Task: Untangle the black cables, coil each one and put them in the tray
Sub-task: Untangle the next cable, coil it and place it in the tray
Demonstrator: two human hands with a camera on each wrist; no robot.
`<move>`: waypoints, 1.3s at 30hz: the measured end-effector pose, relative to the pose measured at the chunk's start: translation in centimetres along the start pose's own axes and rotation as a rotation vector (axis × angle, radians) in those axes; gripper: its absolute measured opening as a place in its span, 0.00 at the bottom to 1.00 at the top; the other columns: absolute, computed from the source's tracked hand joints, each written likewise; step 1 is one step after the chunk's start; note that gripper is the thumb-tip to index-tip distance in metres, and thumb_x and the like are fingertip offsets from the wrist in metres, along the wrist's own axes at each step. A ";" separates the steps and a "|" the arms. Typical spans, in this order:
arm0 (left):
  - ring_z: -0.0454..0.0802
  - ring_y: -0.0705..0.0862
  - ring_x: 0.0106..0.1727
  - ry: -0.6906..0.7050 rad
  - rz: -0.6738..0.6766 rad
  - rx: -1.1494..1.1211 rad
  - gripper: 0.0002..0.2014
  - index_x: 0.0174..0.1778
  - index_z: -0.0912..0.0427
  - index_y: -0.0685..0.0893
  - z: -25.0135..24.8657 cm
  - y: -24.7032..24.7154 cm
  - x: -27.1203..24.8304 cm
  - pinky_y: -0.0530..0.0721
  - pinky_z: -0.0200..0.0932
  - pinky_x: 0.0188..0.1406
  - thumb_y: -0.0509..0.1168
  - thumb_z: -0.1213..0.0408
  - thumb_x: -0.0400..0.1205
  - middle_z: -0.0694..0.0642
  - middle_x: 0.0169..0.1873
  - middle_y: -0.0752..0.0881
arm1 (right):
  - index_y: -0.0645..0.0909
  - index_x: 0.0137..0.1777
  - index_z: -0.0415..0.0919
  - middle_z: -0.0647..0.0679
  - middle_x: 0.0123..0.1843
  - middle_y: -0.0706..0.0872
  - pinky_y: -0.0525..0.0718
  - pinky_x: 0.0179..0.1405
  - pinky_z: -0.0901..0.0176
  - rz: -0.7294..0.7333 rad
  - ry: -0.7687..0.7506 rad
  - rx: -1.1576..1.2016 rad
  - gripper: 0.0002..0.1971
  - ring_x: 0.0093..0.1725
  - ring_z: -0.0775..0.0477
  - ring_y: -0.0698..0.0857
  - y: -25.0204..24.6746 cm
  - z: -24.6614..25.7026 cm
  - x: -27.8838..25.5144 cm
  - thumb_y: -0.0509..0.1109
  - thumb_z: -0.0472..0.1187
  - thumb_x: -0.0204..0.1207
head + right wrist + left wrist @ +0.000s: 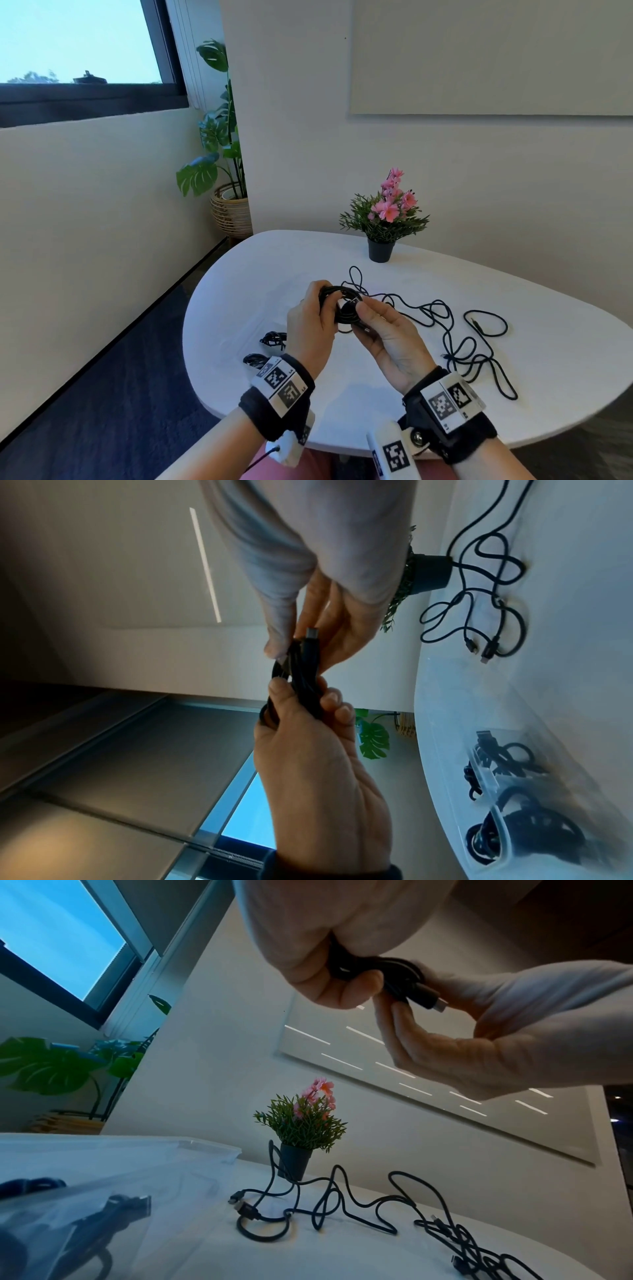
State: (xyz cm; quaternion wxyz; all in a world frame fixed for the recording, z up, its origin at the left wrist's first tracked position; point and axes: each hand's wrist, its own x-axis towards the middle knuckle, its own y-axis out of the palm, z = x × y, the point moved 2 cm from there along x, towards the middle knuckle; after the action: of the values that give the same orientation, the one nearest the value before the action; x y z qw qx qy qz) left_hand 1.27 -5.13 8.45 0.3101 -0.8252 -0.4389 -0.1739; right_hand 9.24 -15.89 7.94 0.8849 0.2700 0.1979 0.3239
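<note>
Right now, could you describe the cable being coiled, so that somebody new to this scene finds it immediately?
Start at the white table with the potted pink flowers. Above its near middle, the left hand and right hand meet. The coiled cable is the tight black bundle they hold in the air; the loose cables sprawl on the tabletop, and other coils lie in the clear tray.

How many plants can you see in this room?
2. A small pink-flowered plant in a black pot stands on the far side of the white table; a tall big-leaved green plant in a woven basket stands on the floor, in the corner beside the window.
</note>
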 end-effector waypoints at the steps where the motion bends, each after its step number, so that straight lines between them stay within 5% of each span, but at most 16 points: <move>1: 0.43 0.79 0.25 0.000 0.021 -0.003 0.06 0.55 0.57 0.78 0.0 0.0 0.0 0.83 0.42 0.29 0.59 0.62 0.85 0.47 0.25 0.81 | 0.84 0.52 0.36 0.42 0.45 0.90 0.87 0.38 0.64 0.001 0.009 -0.003 0.17 0.39 0.53 0.88 -0.1 0.0 0.0 0.76 0.34 0.61; 5: 0.40 0.80 0.23 -0.017 0.052 -0.019 0.06 0.56 0.58 0.78 0.0 0.0 0.2 0.80 0.31 0.27 0.60 0.63 0.85 0.50 0.29 0.83 | 0.88 0.48 0.40 0.45 0.43 0.90 0.80 0.43 0.61 0.095 0.062 0.009 0.10 0.36 0.55 0.85 0.0 -0.1 -0.2 0.73 0.36 0.67; 8: 0.41 0.81 0.22 -0.084 0.047 -0.073 0.06 0.55 0.59 0.79 0.3 0.1 0.0 0.80 0.29 0.26 0.61 0.65 0.85 0.54 0.30 0.84 | 0.90 0.44 0.37 0.41 0.44 0.89 0.85 0.46 0.62 0.183 0.056 0.004 0.08 0.40 0.49 0.87 0.5 -0.1 -0.6 0.69 0.37 0.70; 12: 0.41 0.79 0.21 -0.100 0.067 -0.048 0.06 0.56 0.60 0.78 0.8 0.5 -0.5 0.76 0.27 0.26 0.59 0.66 0.85 0.50 0.25 0.81 | 0.81 0.52 0.34 0.36 0.44 0.88 0.90 0.47 0.56 0.162 0.032 -0.017 0.08 0.41 0.43 0.89 0.8 0.2 -0.6 0.67 0.29 0.75; 15: 0.42 0.79 0.27 -0.097 0.060 0.035 0.07 0.56 0.60 0.78 1.3 0.7 -0.5 0.76 0.30 0.29 0.59 0.63 0.85 0.48 0.28 0.81 | 0.73 0.59 0.41 0.39 0.47 0.87 0.89 0.52 0.49 0.126 -0.110 -0.295 0.16 0.45 0.44 0.89 0.8 0.0 -0.4 0.67 0.26 0.76; 18: 0.46 0.82 0.32 -0.093 0.084 0.054 0.08 0.56 0.60 0.78 1.6 0.7 -0.2 0.79 0.35 0.33 0.60 0.62 0.85 0.48 0.35 0.84 | 0.79 0.54 0.44 0.46 0.54 0.85 0.87 0.55 0.43 0.116 -0.284 -0.611 0.15 0.47 0.39 0.88 0.9 -0.2 -0.4 0.77 0.35 0.70; 24: 0.28 0.81 0.30 0.006 0.125 0.079 0.05 0.53 0.60 0.79 1.7 0.5 -1.1 0.72 0.21 0.30 0.61 0.65 0.85 0.37 0.26 0.77 | 0.89 0.37 0.42 0.49 0.46 0.86 0.80 0.39 0.77 -0.047 -0.625 -0.895 0.05 0.44 0.57 0.86 0.6 0.9 0.2 0.80 0.32 0.66; 30: 0.39 0.78 0.23 -0.095 0.049 0.082 0.06 0.54 0.58 0.79 3.3 0.5 -0.9 0.75 0.31 0.28 0.60 0.62 0.85 0.43 0.22 0.78 | 0.90 0.39 0.40 0.52 0.41 0.88 0.82 0.43 0.73 0.022 -0.837 -1.084 0.06 0.47 0.60 0.85 1.0 0.0 0.0 0.80 0.30 0.65; 34: 0.41 0.78 0.25 -0.101 0.055 0.090 0.04 0.52 0.57 0.79 3.6 0.2 -0.8 0.76 0.33 0.29 0.60 0.63 0.85 0.44 0.24 0.79 | 0.87 0.54 0.45 0.53 0.44 0.86 0.77 0.42 0.75 0.095 -0.782 -1.186 0.18 0.45 0.57 0.80 1.5 -0.3 -0.7 0.81 0.34 0.63; 39: 0.36 0.80 0.28 -0.056 0.091 0.102 0.05 0.54 0.56 0.78 3.2 0.3 -1.2 0.79 0.31 0.31 0.60 0.64 0.85 0.42 0.30 0.82 | 0.86 0.42 0.42 0.52 0.34 0.84 0.78 0.36 0.71 0.014 -0.645 -1.226 0.06 0.32 0.57 0.79 2.5 -0.4 -0.5 0.79 0.37 0.67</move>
State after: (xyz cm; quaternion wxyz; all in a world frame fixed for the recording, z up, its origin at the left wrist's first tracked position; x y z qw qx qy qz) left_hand 0.90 -3.92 5.31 0.3468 -0.8320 -0.4177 -0.1141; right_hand 7.52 -14.49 9.25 0.8903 -0.1946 -0.2954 0.2867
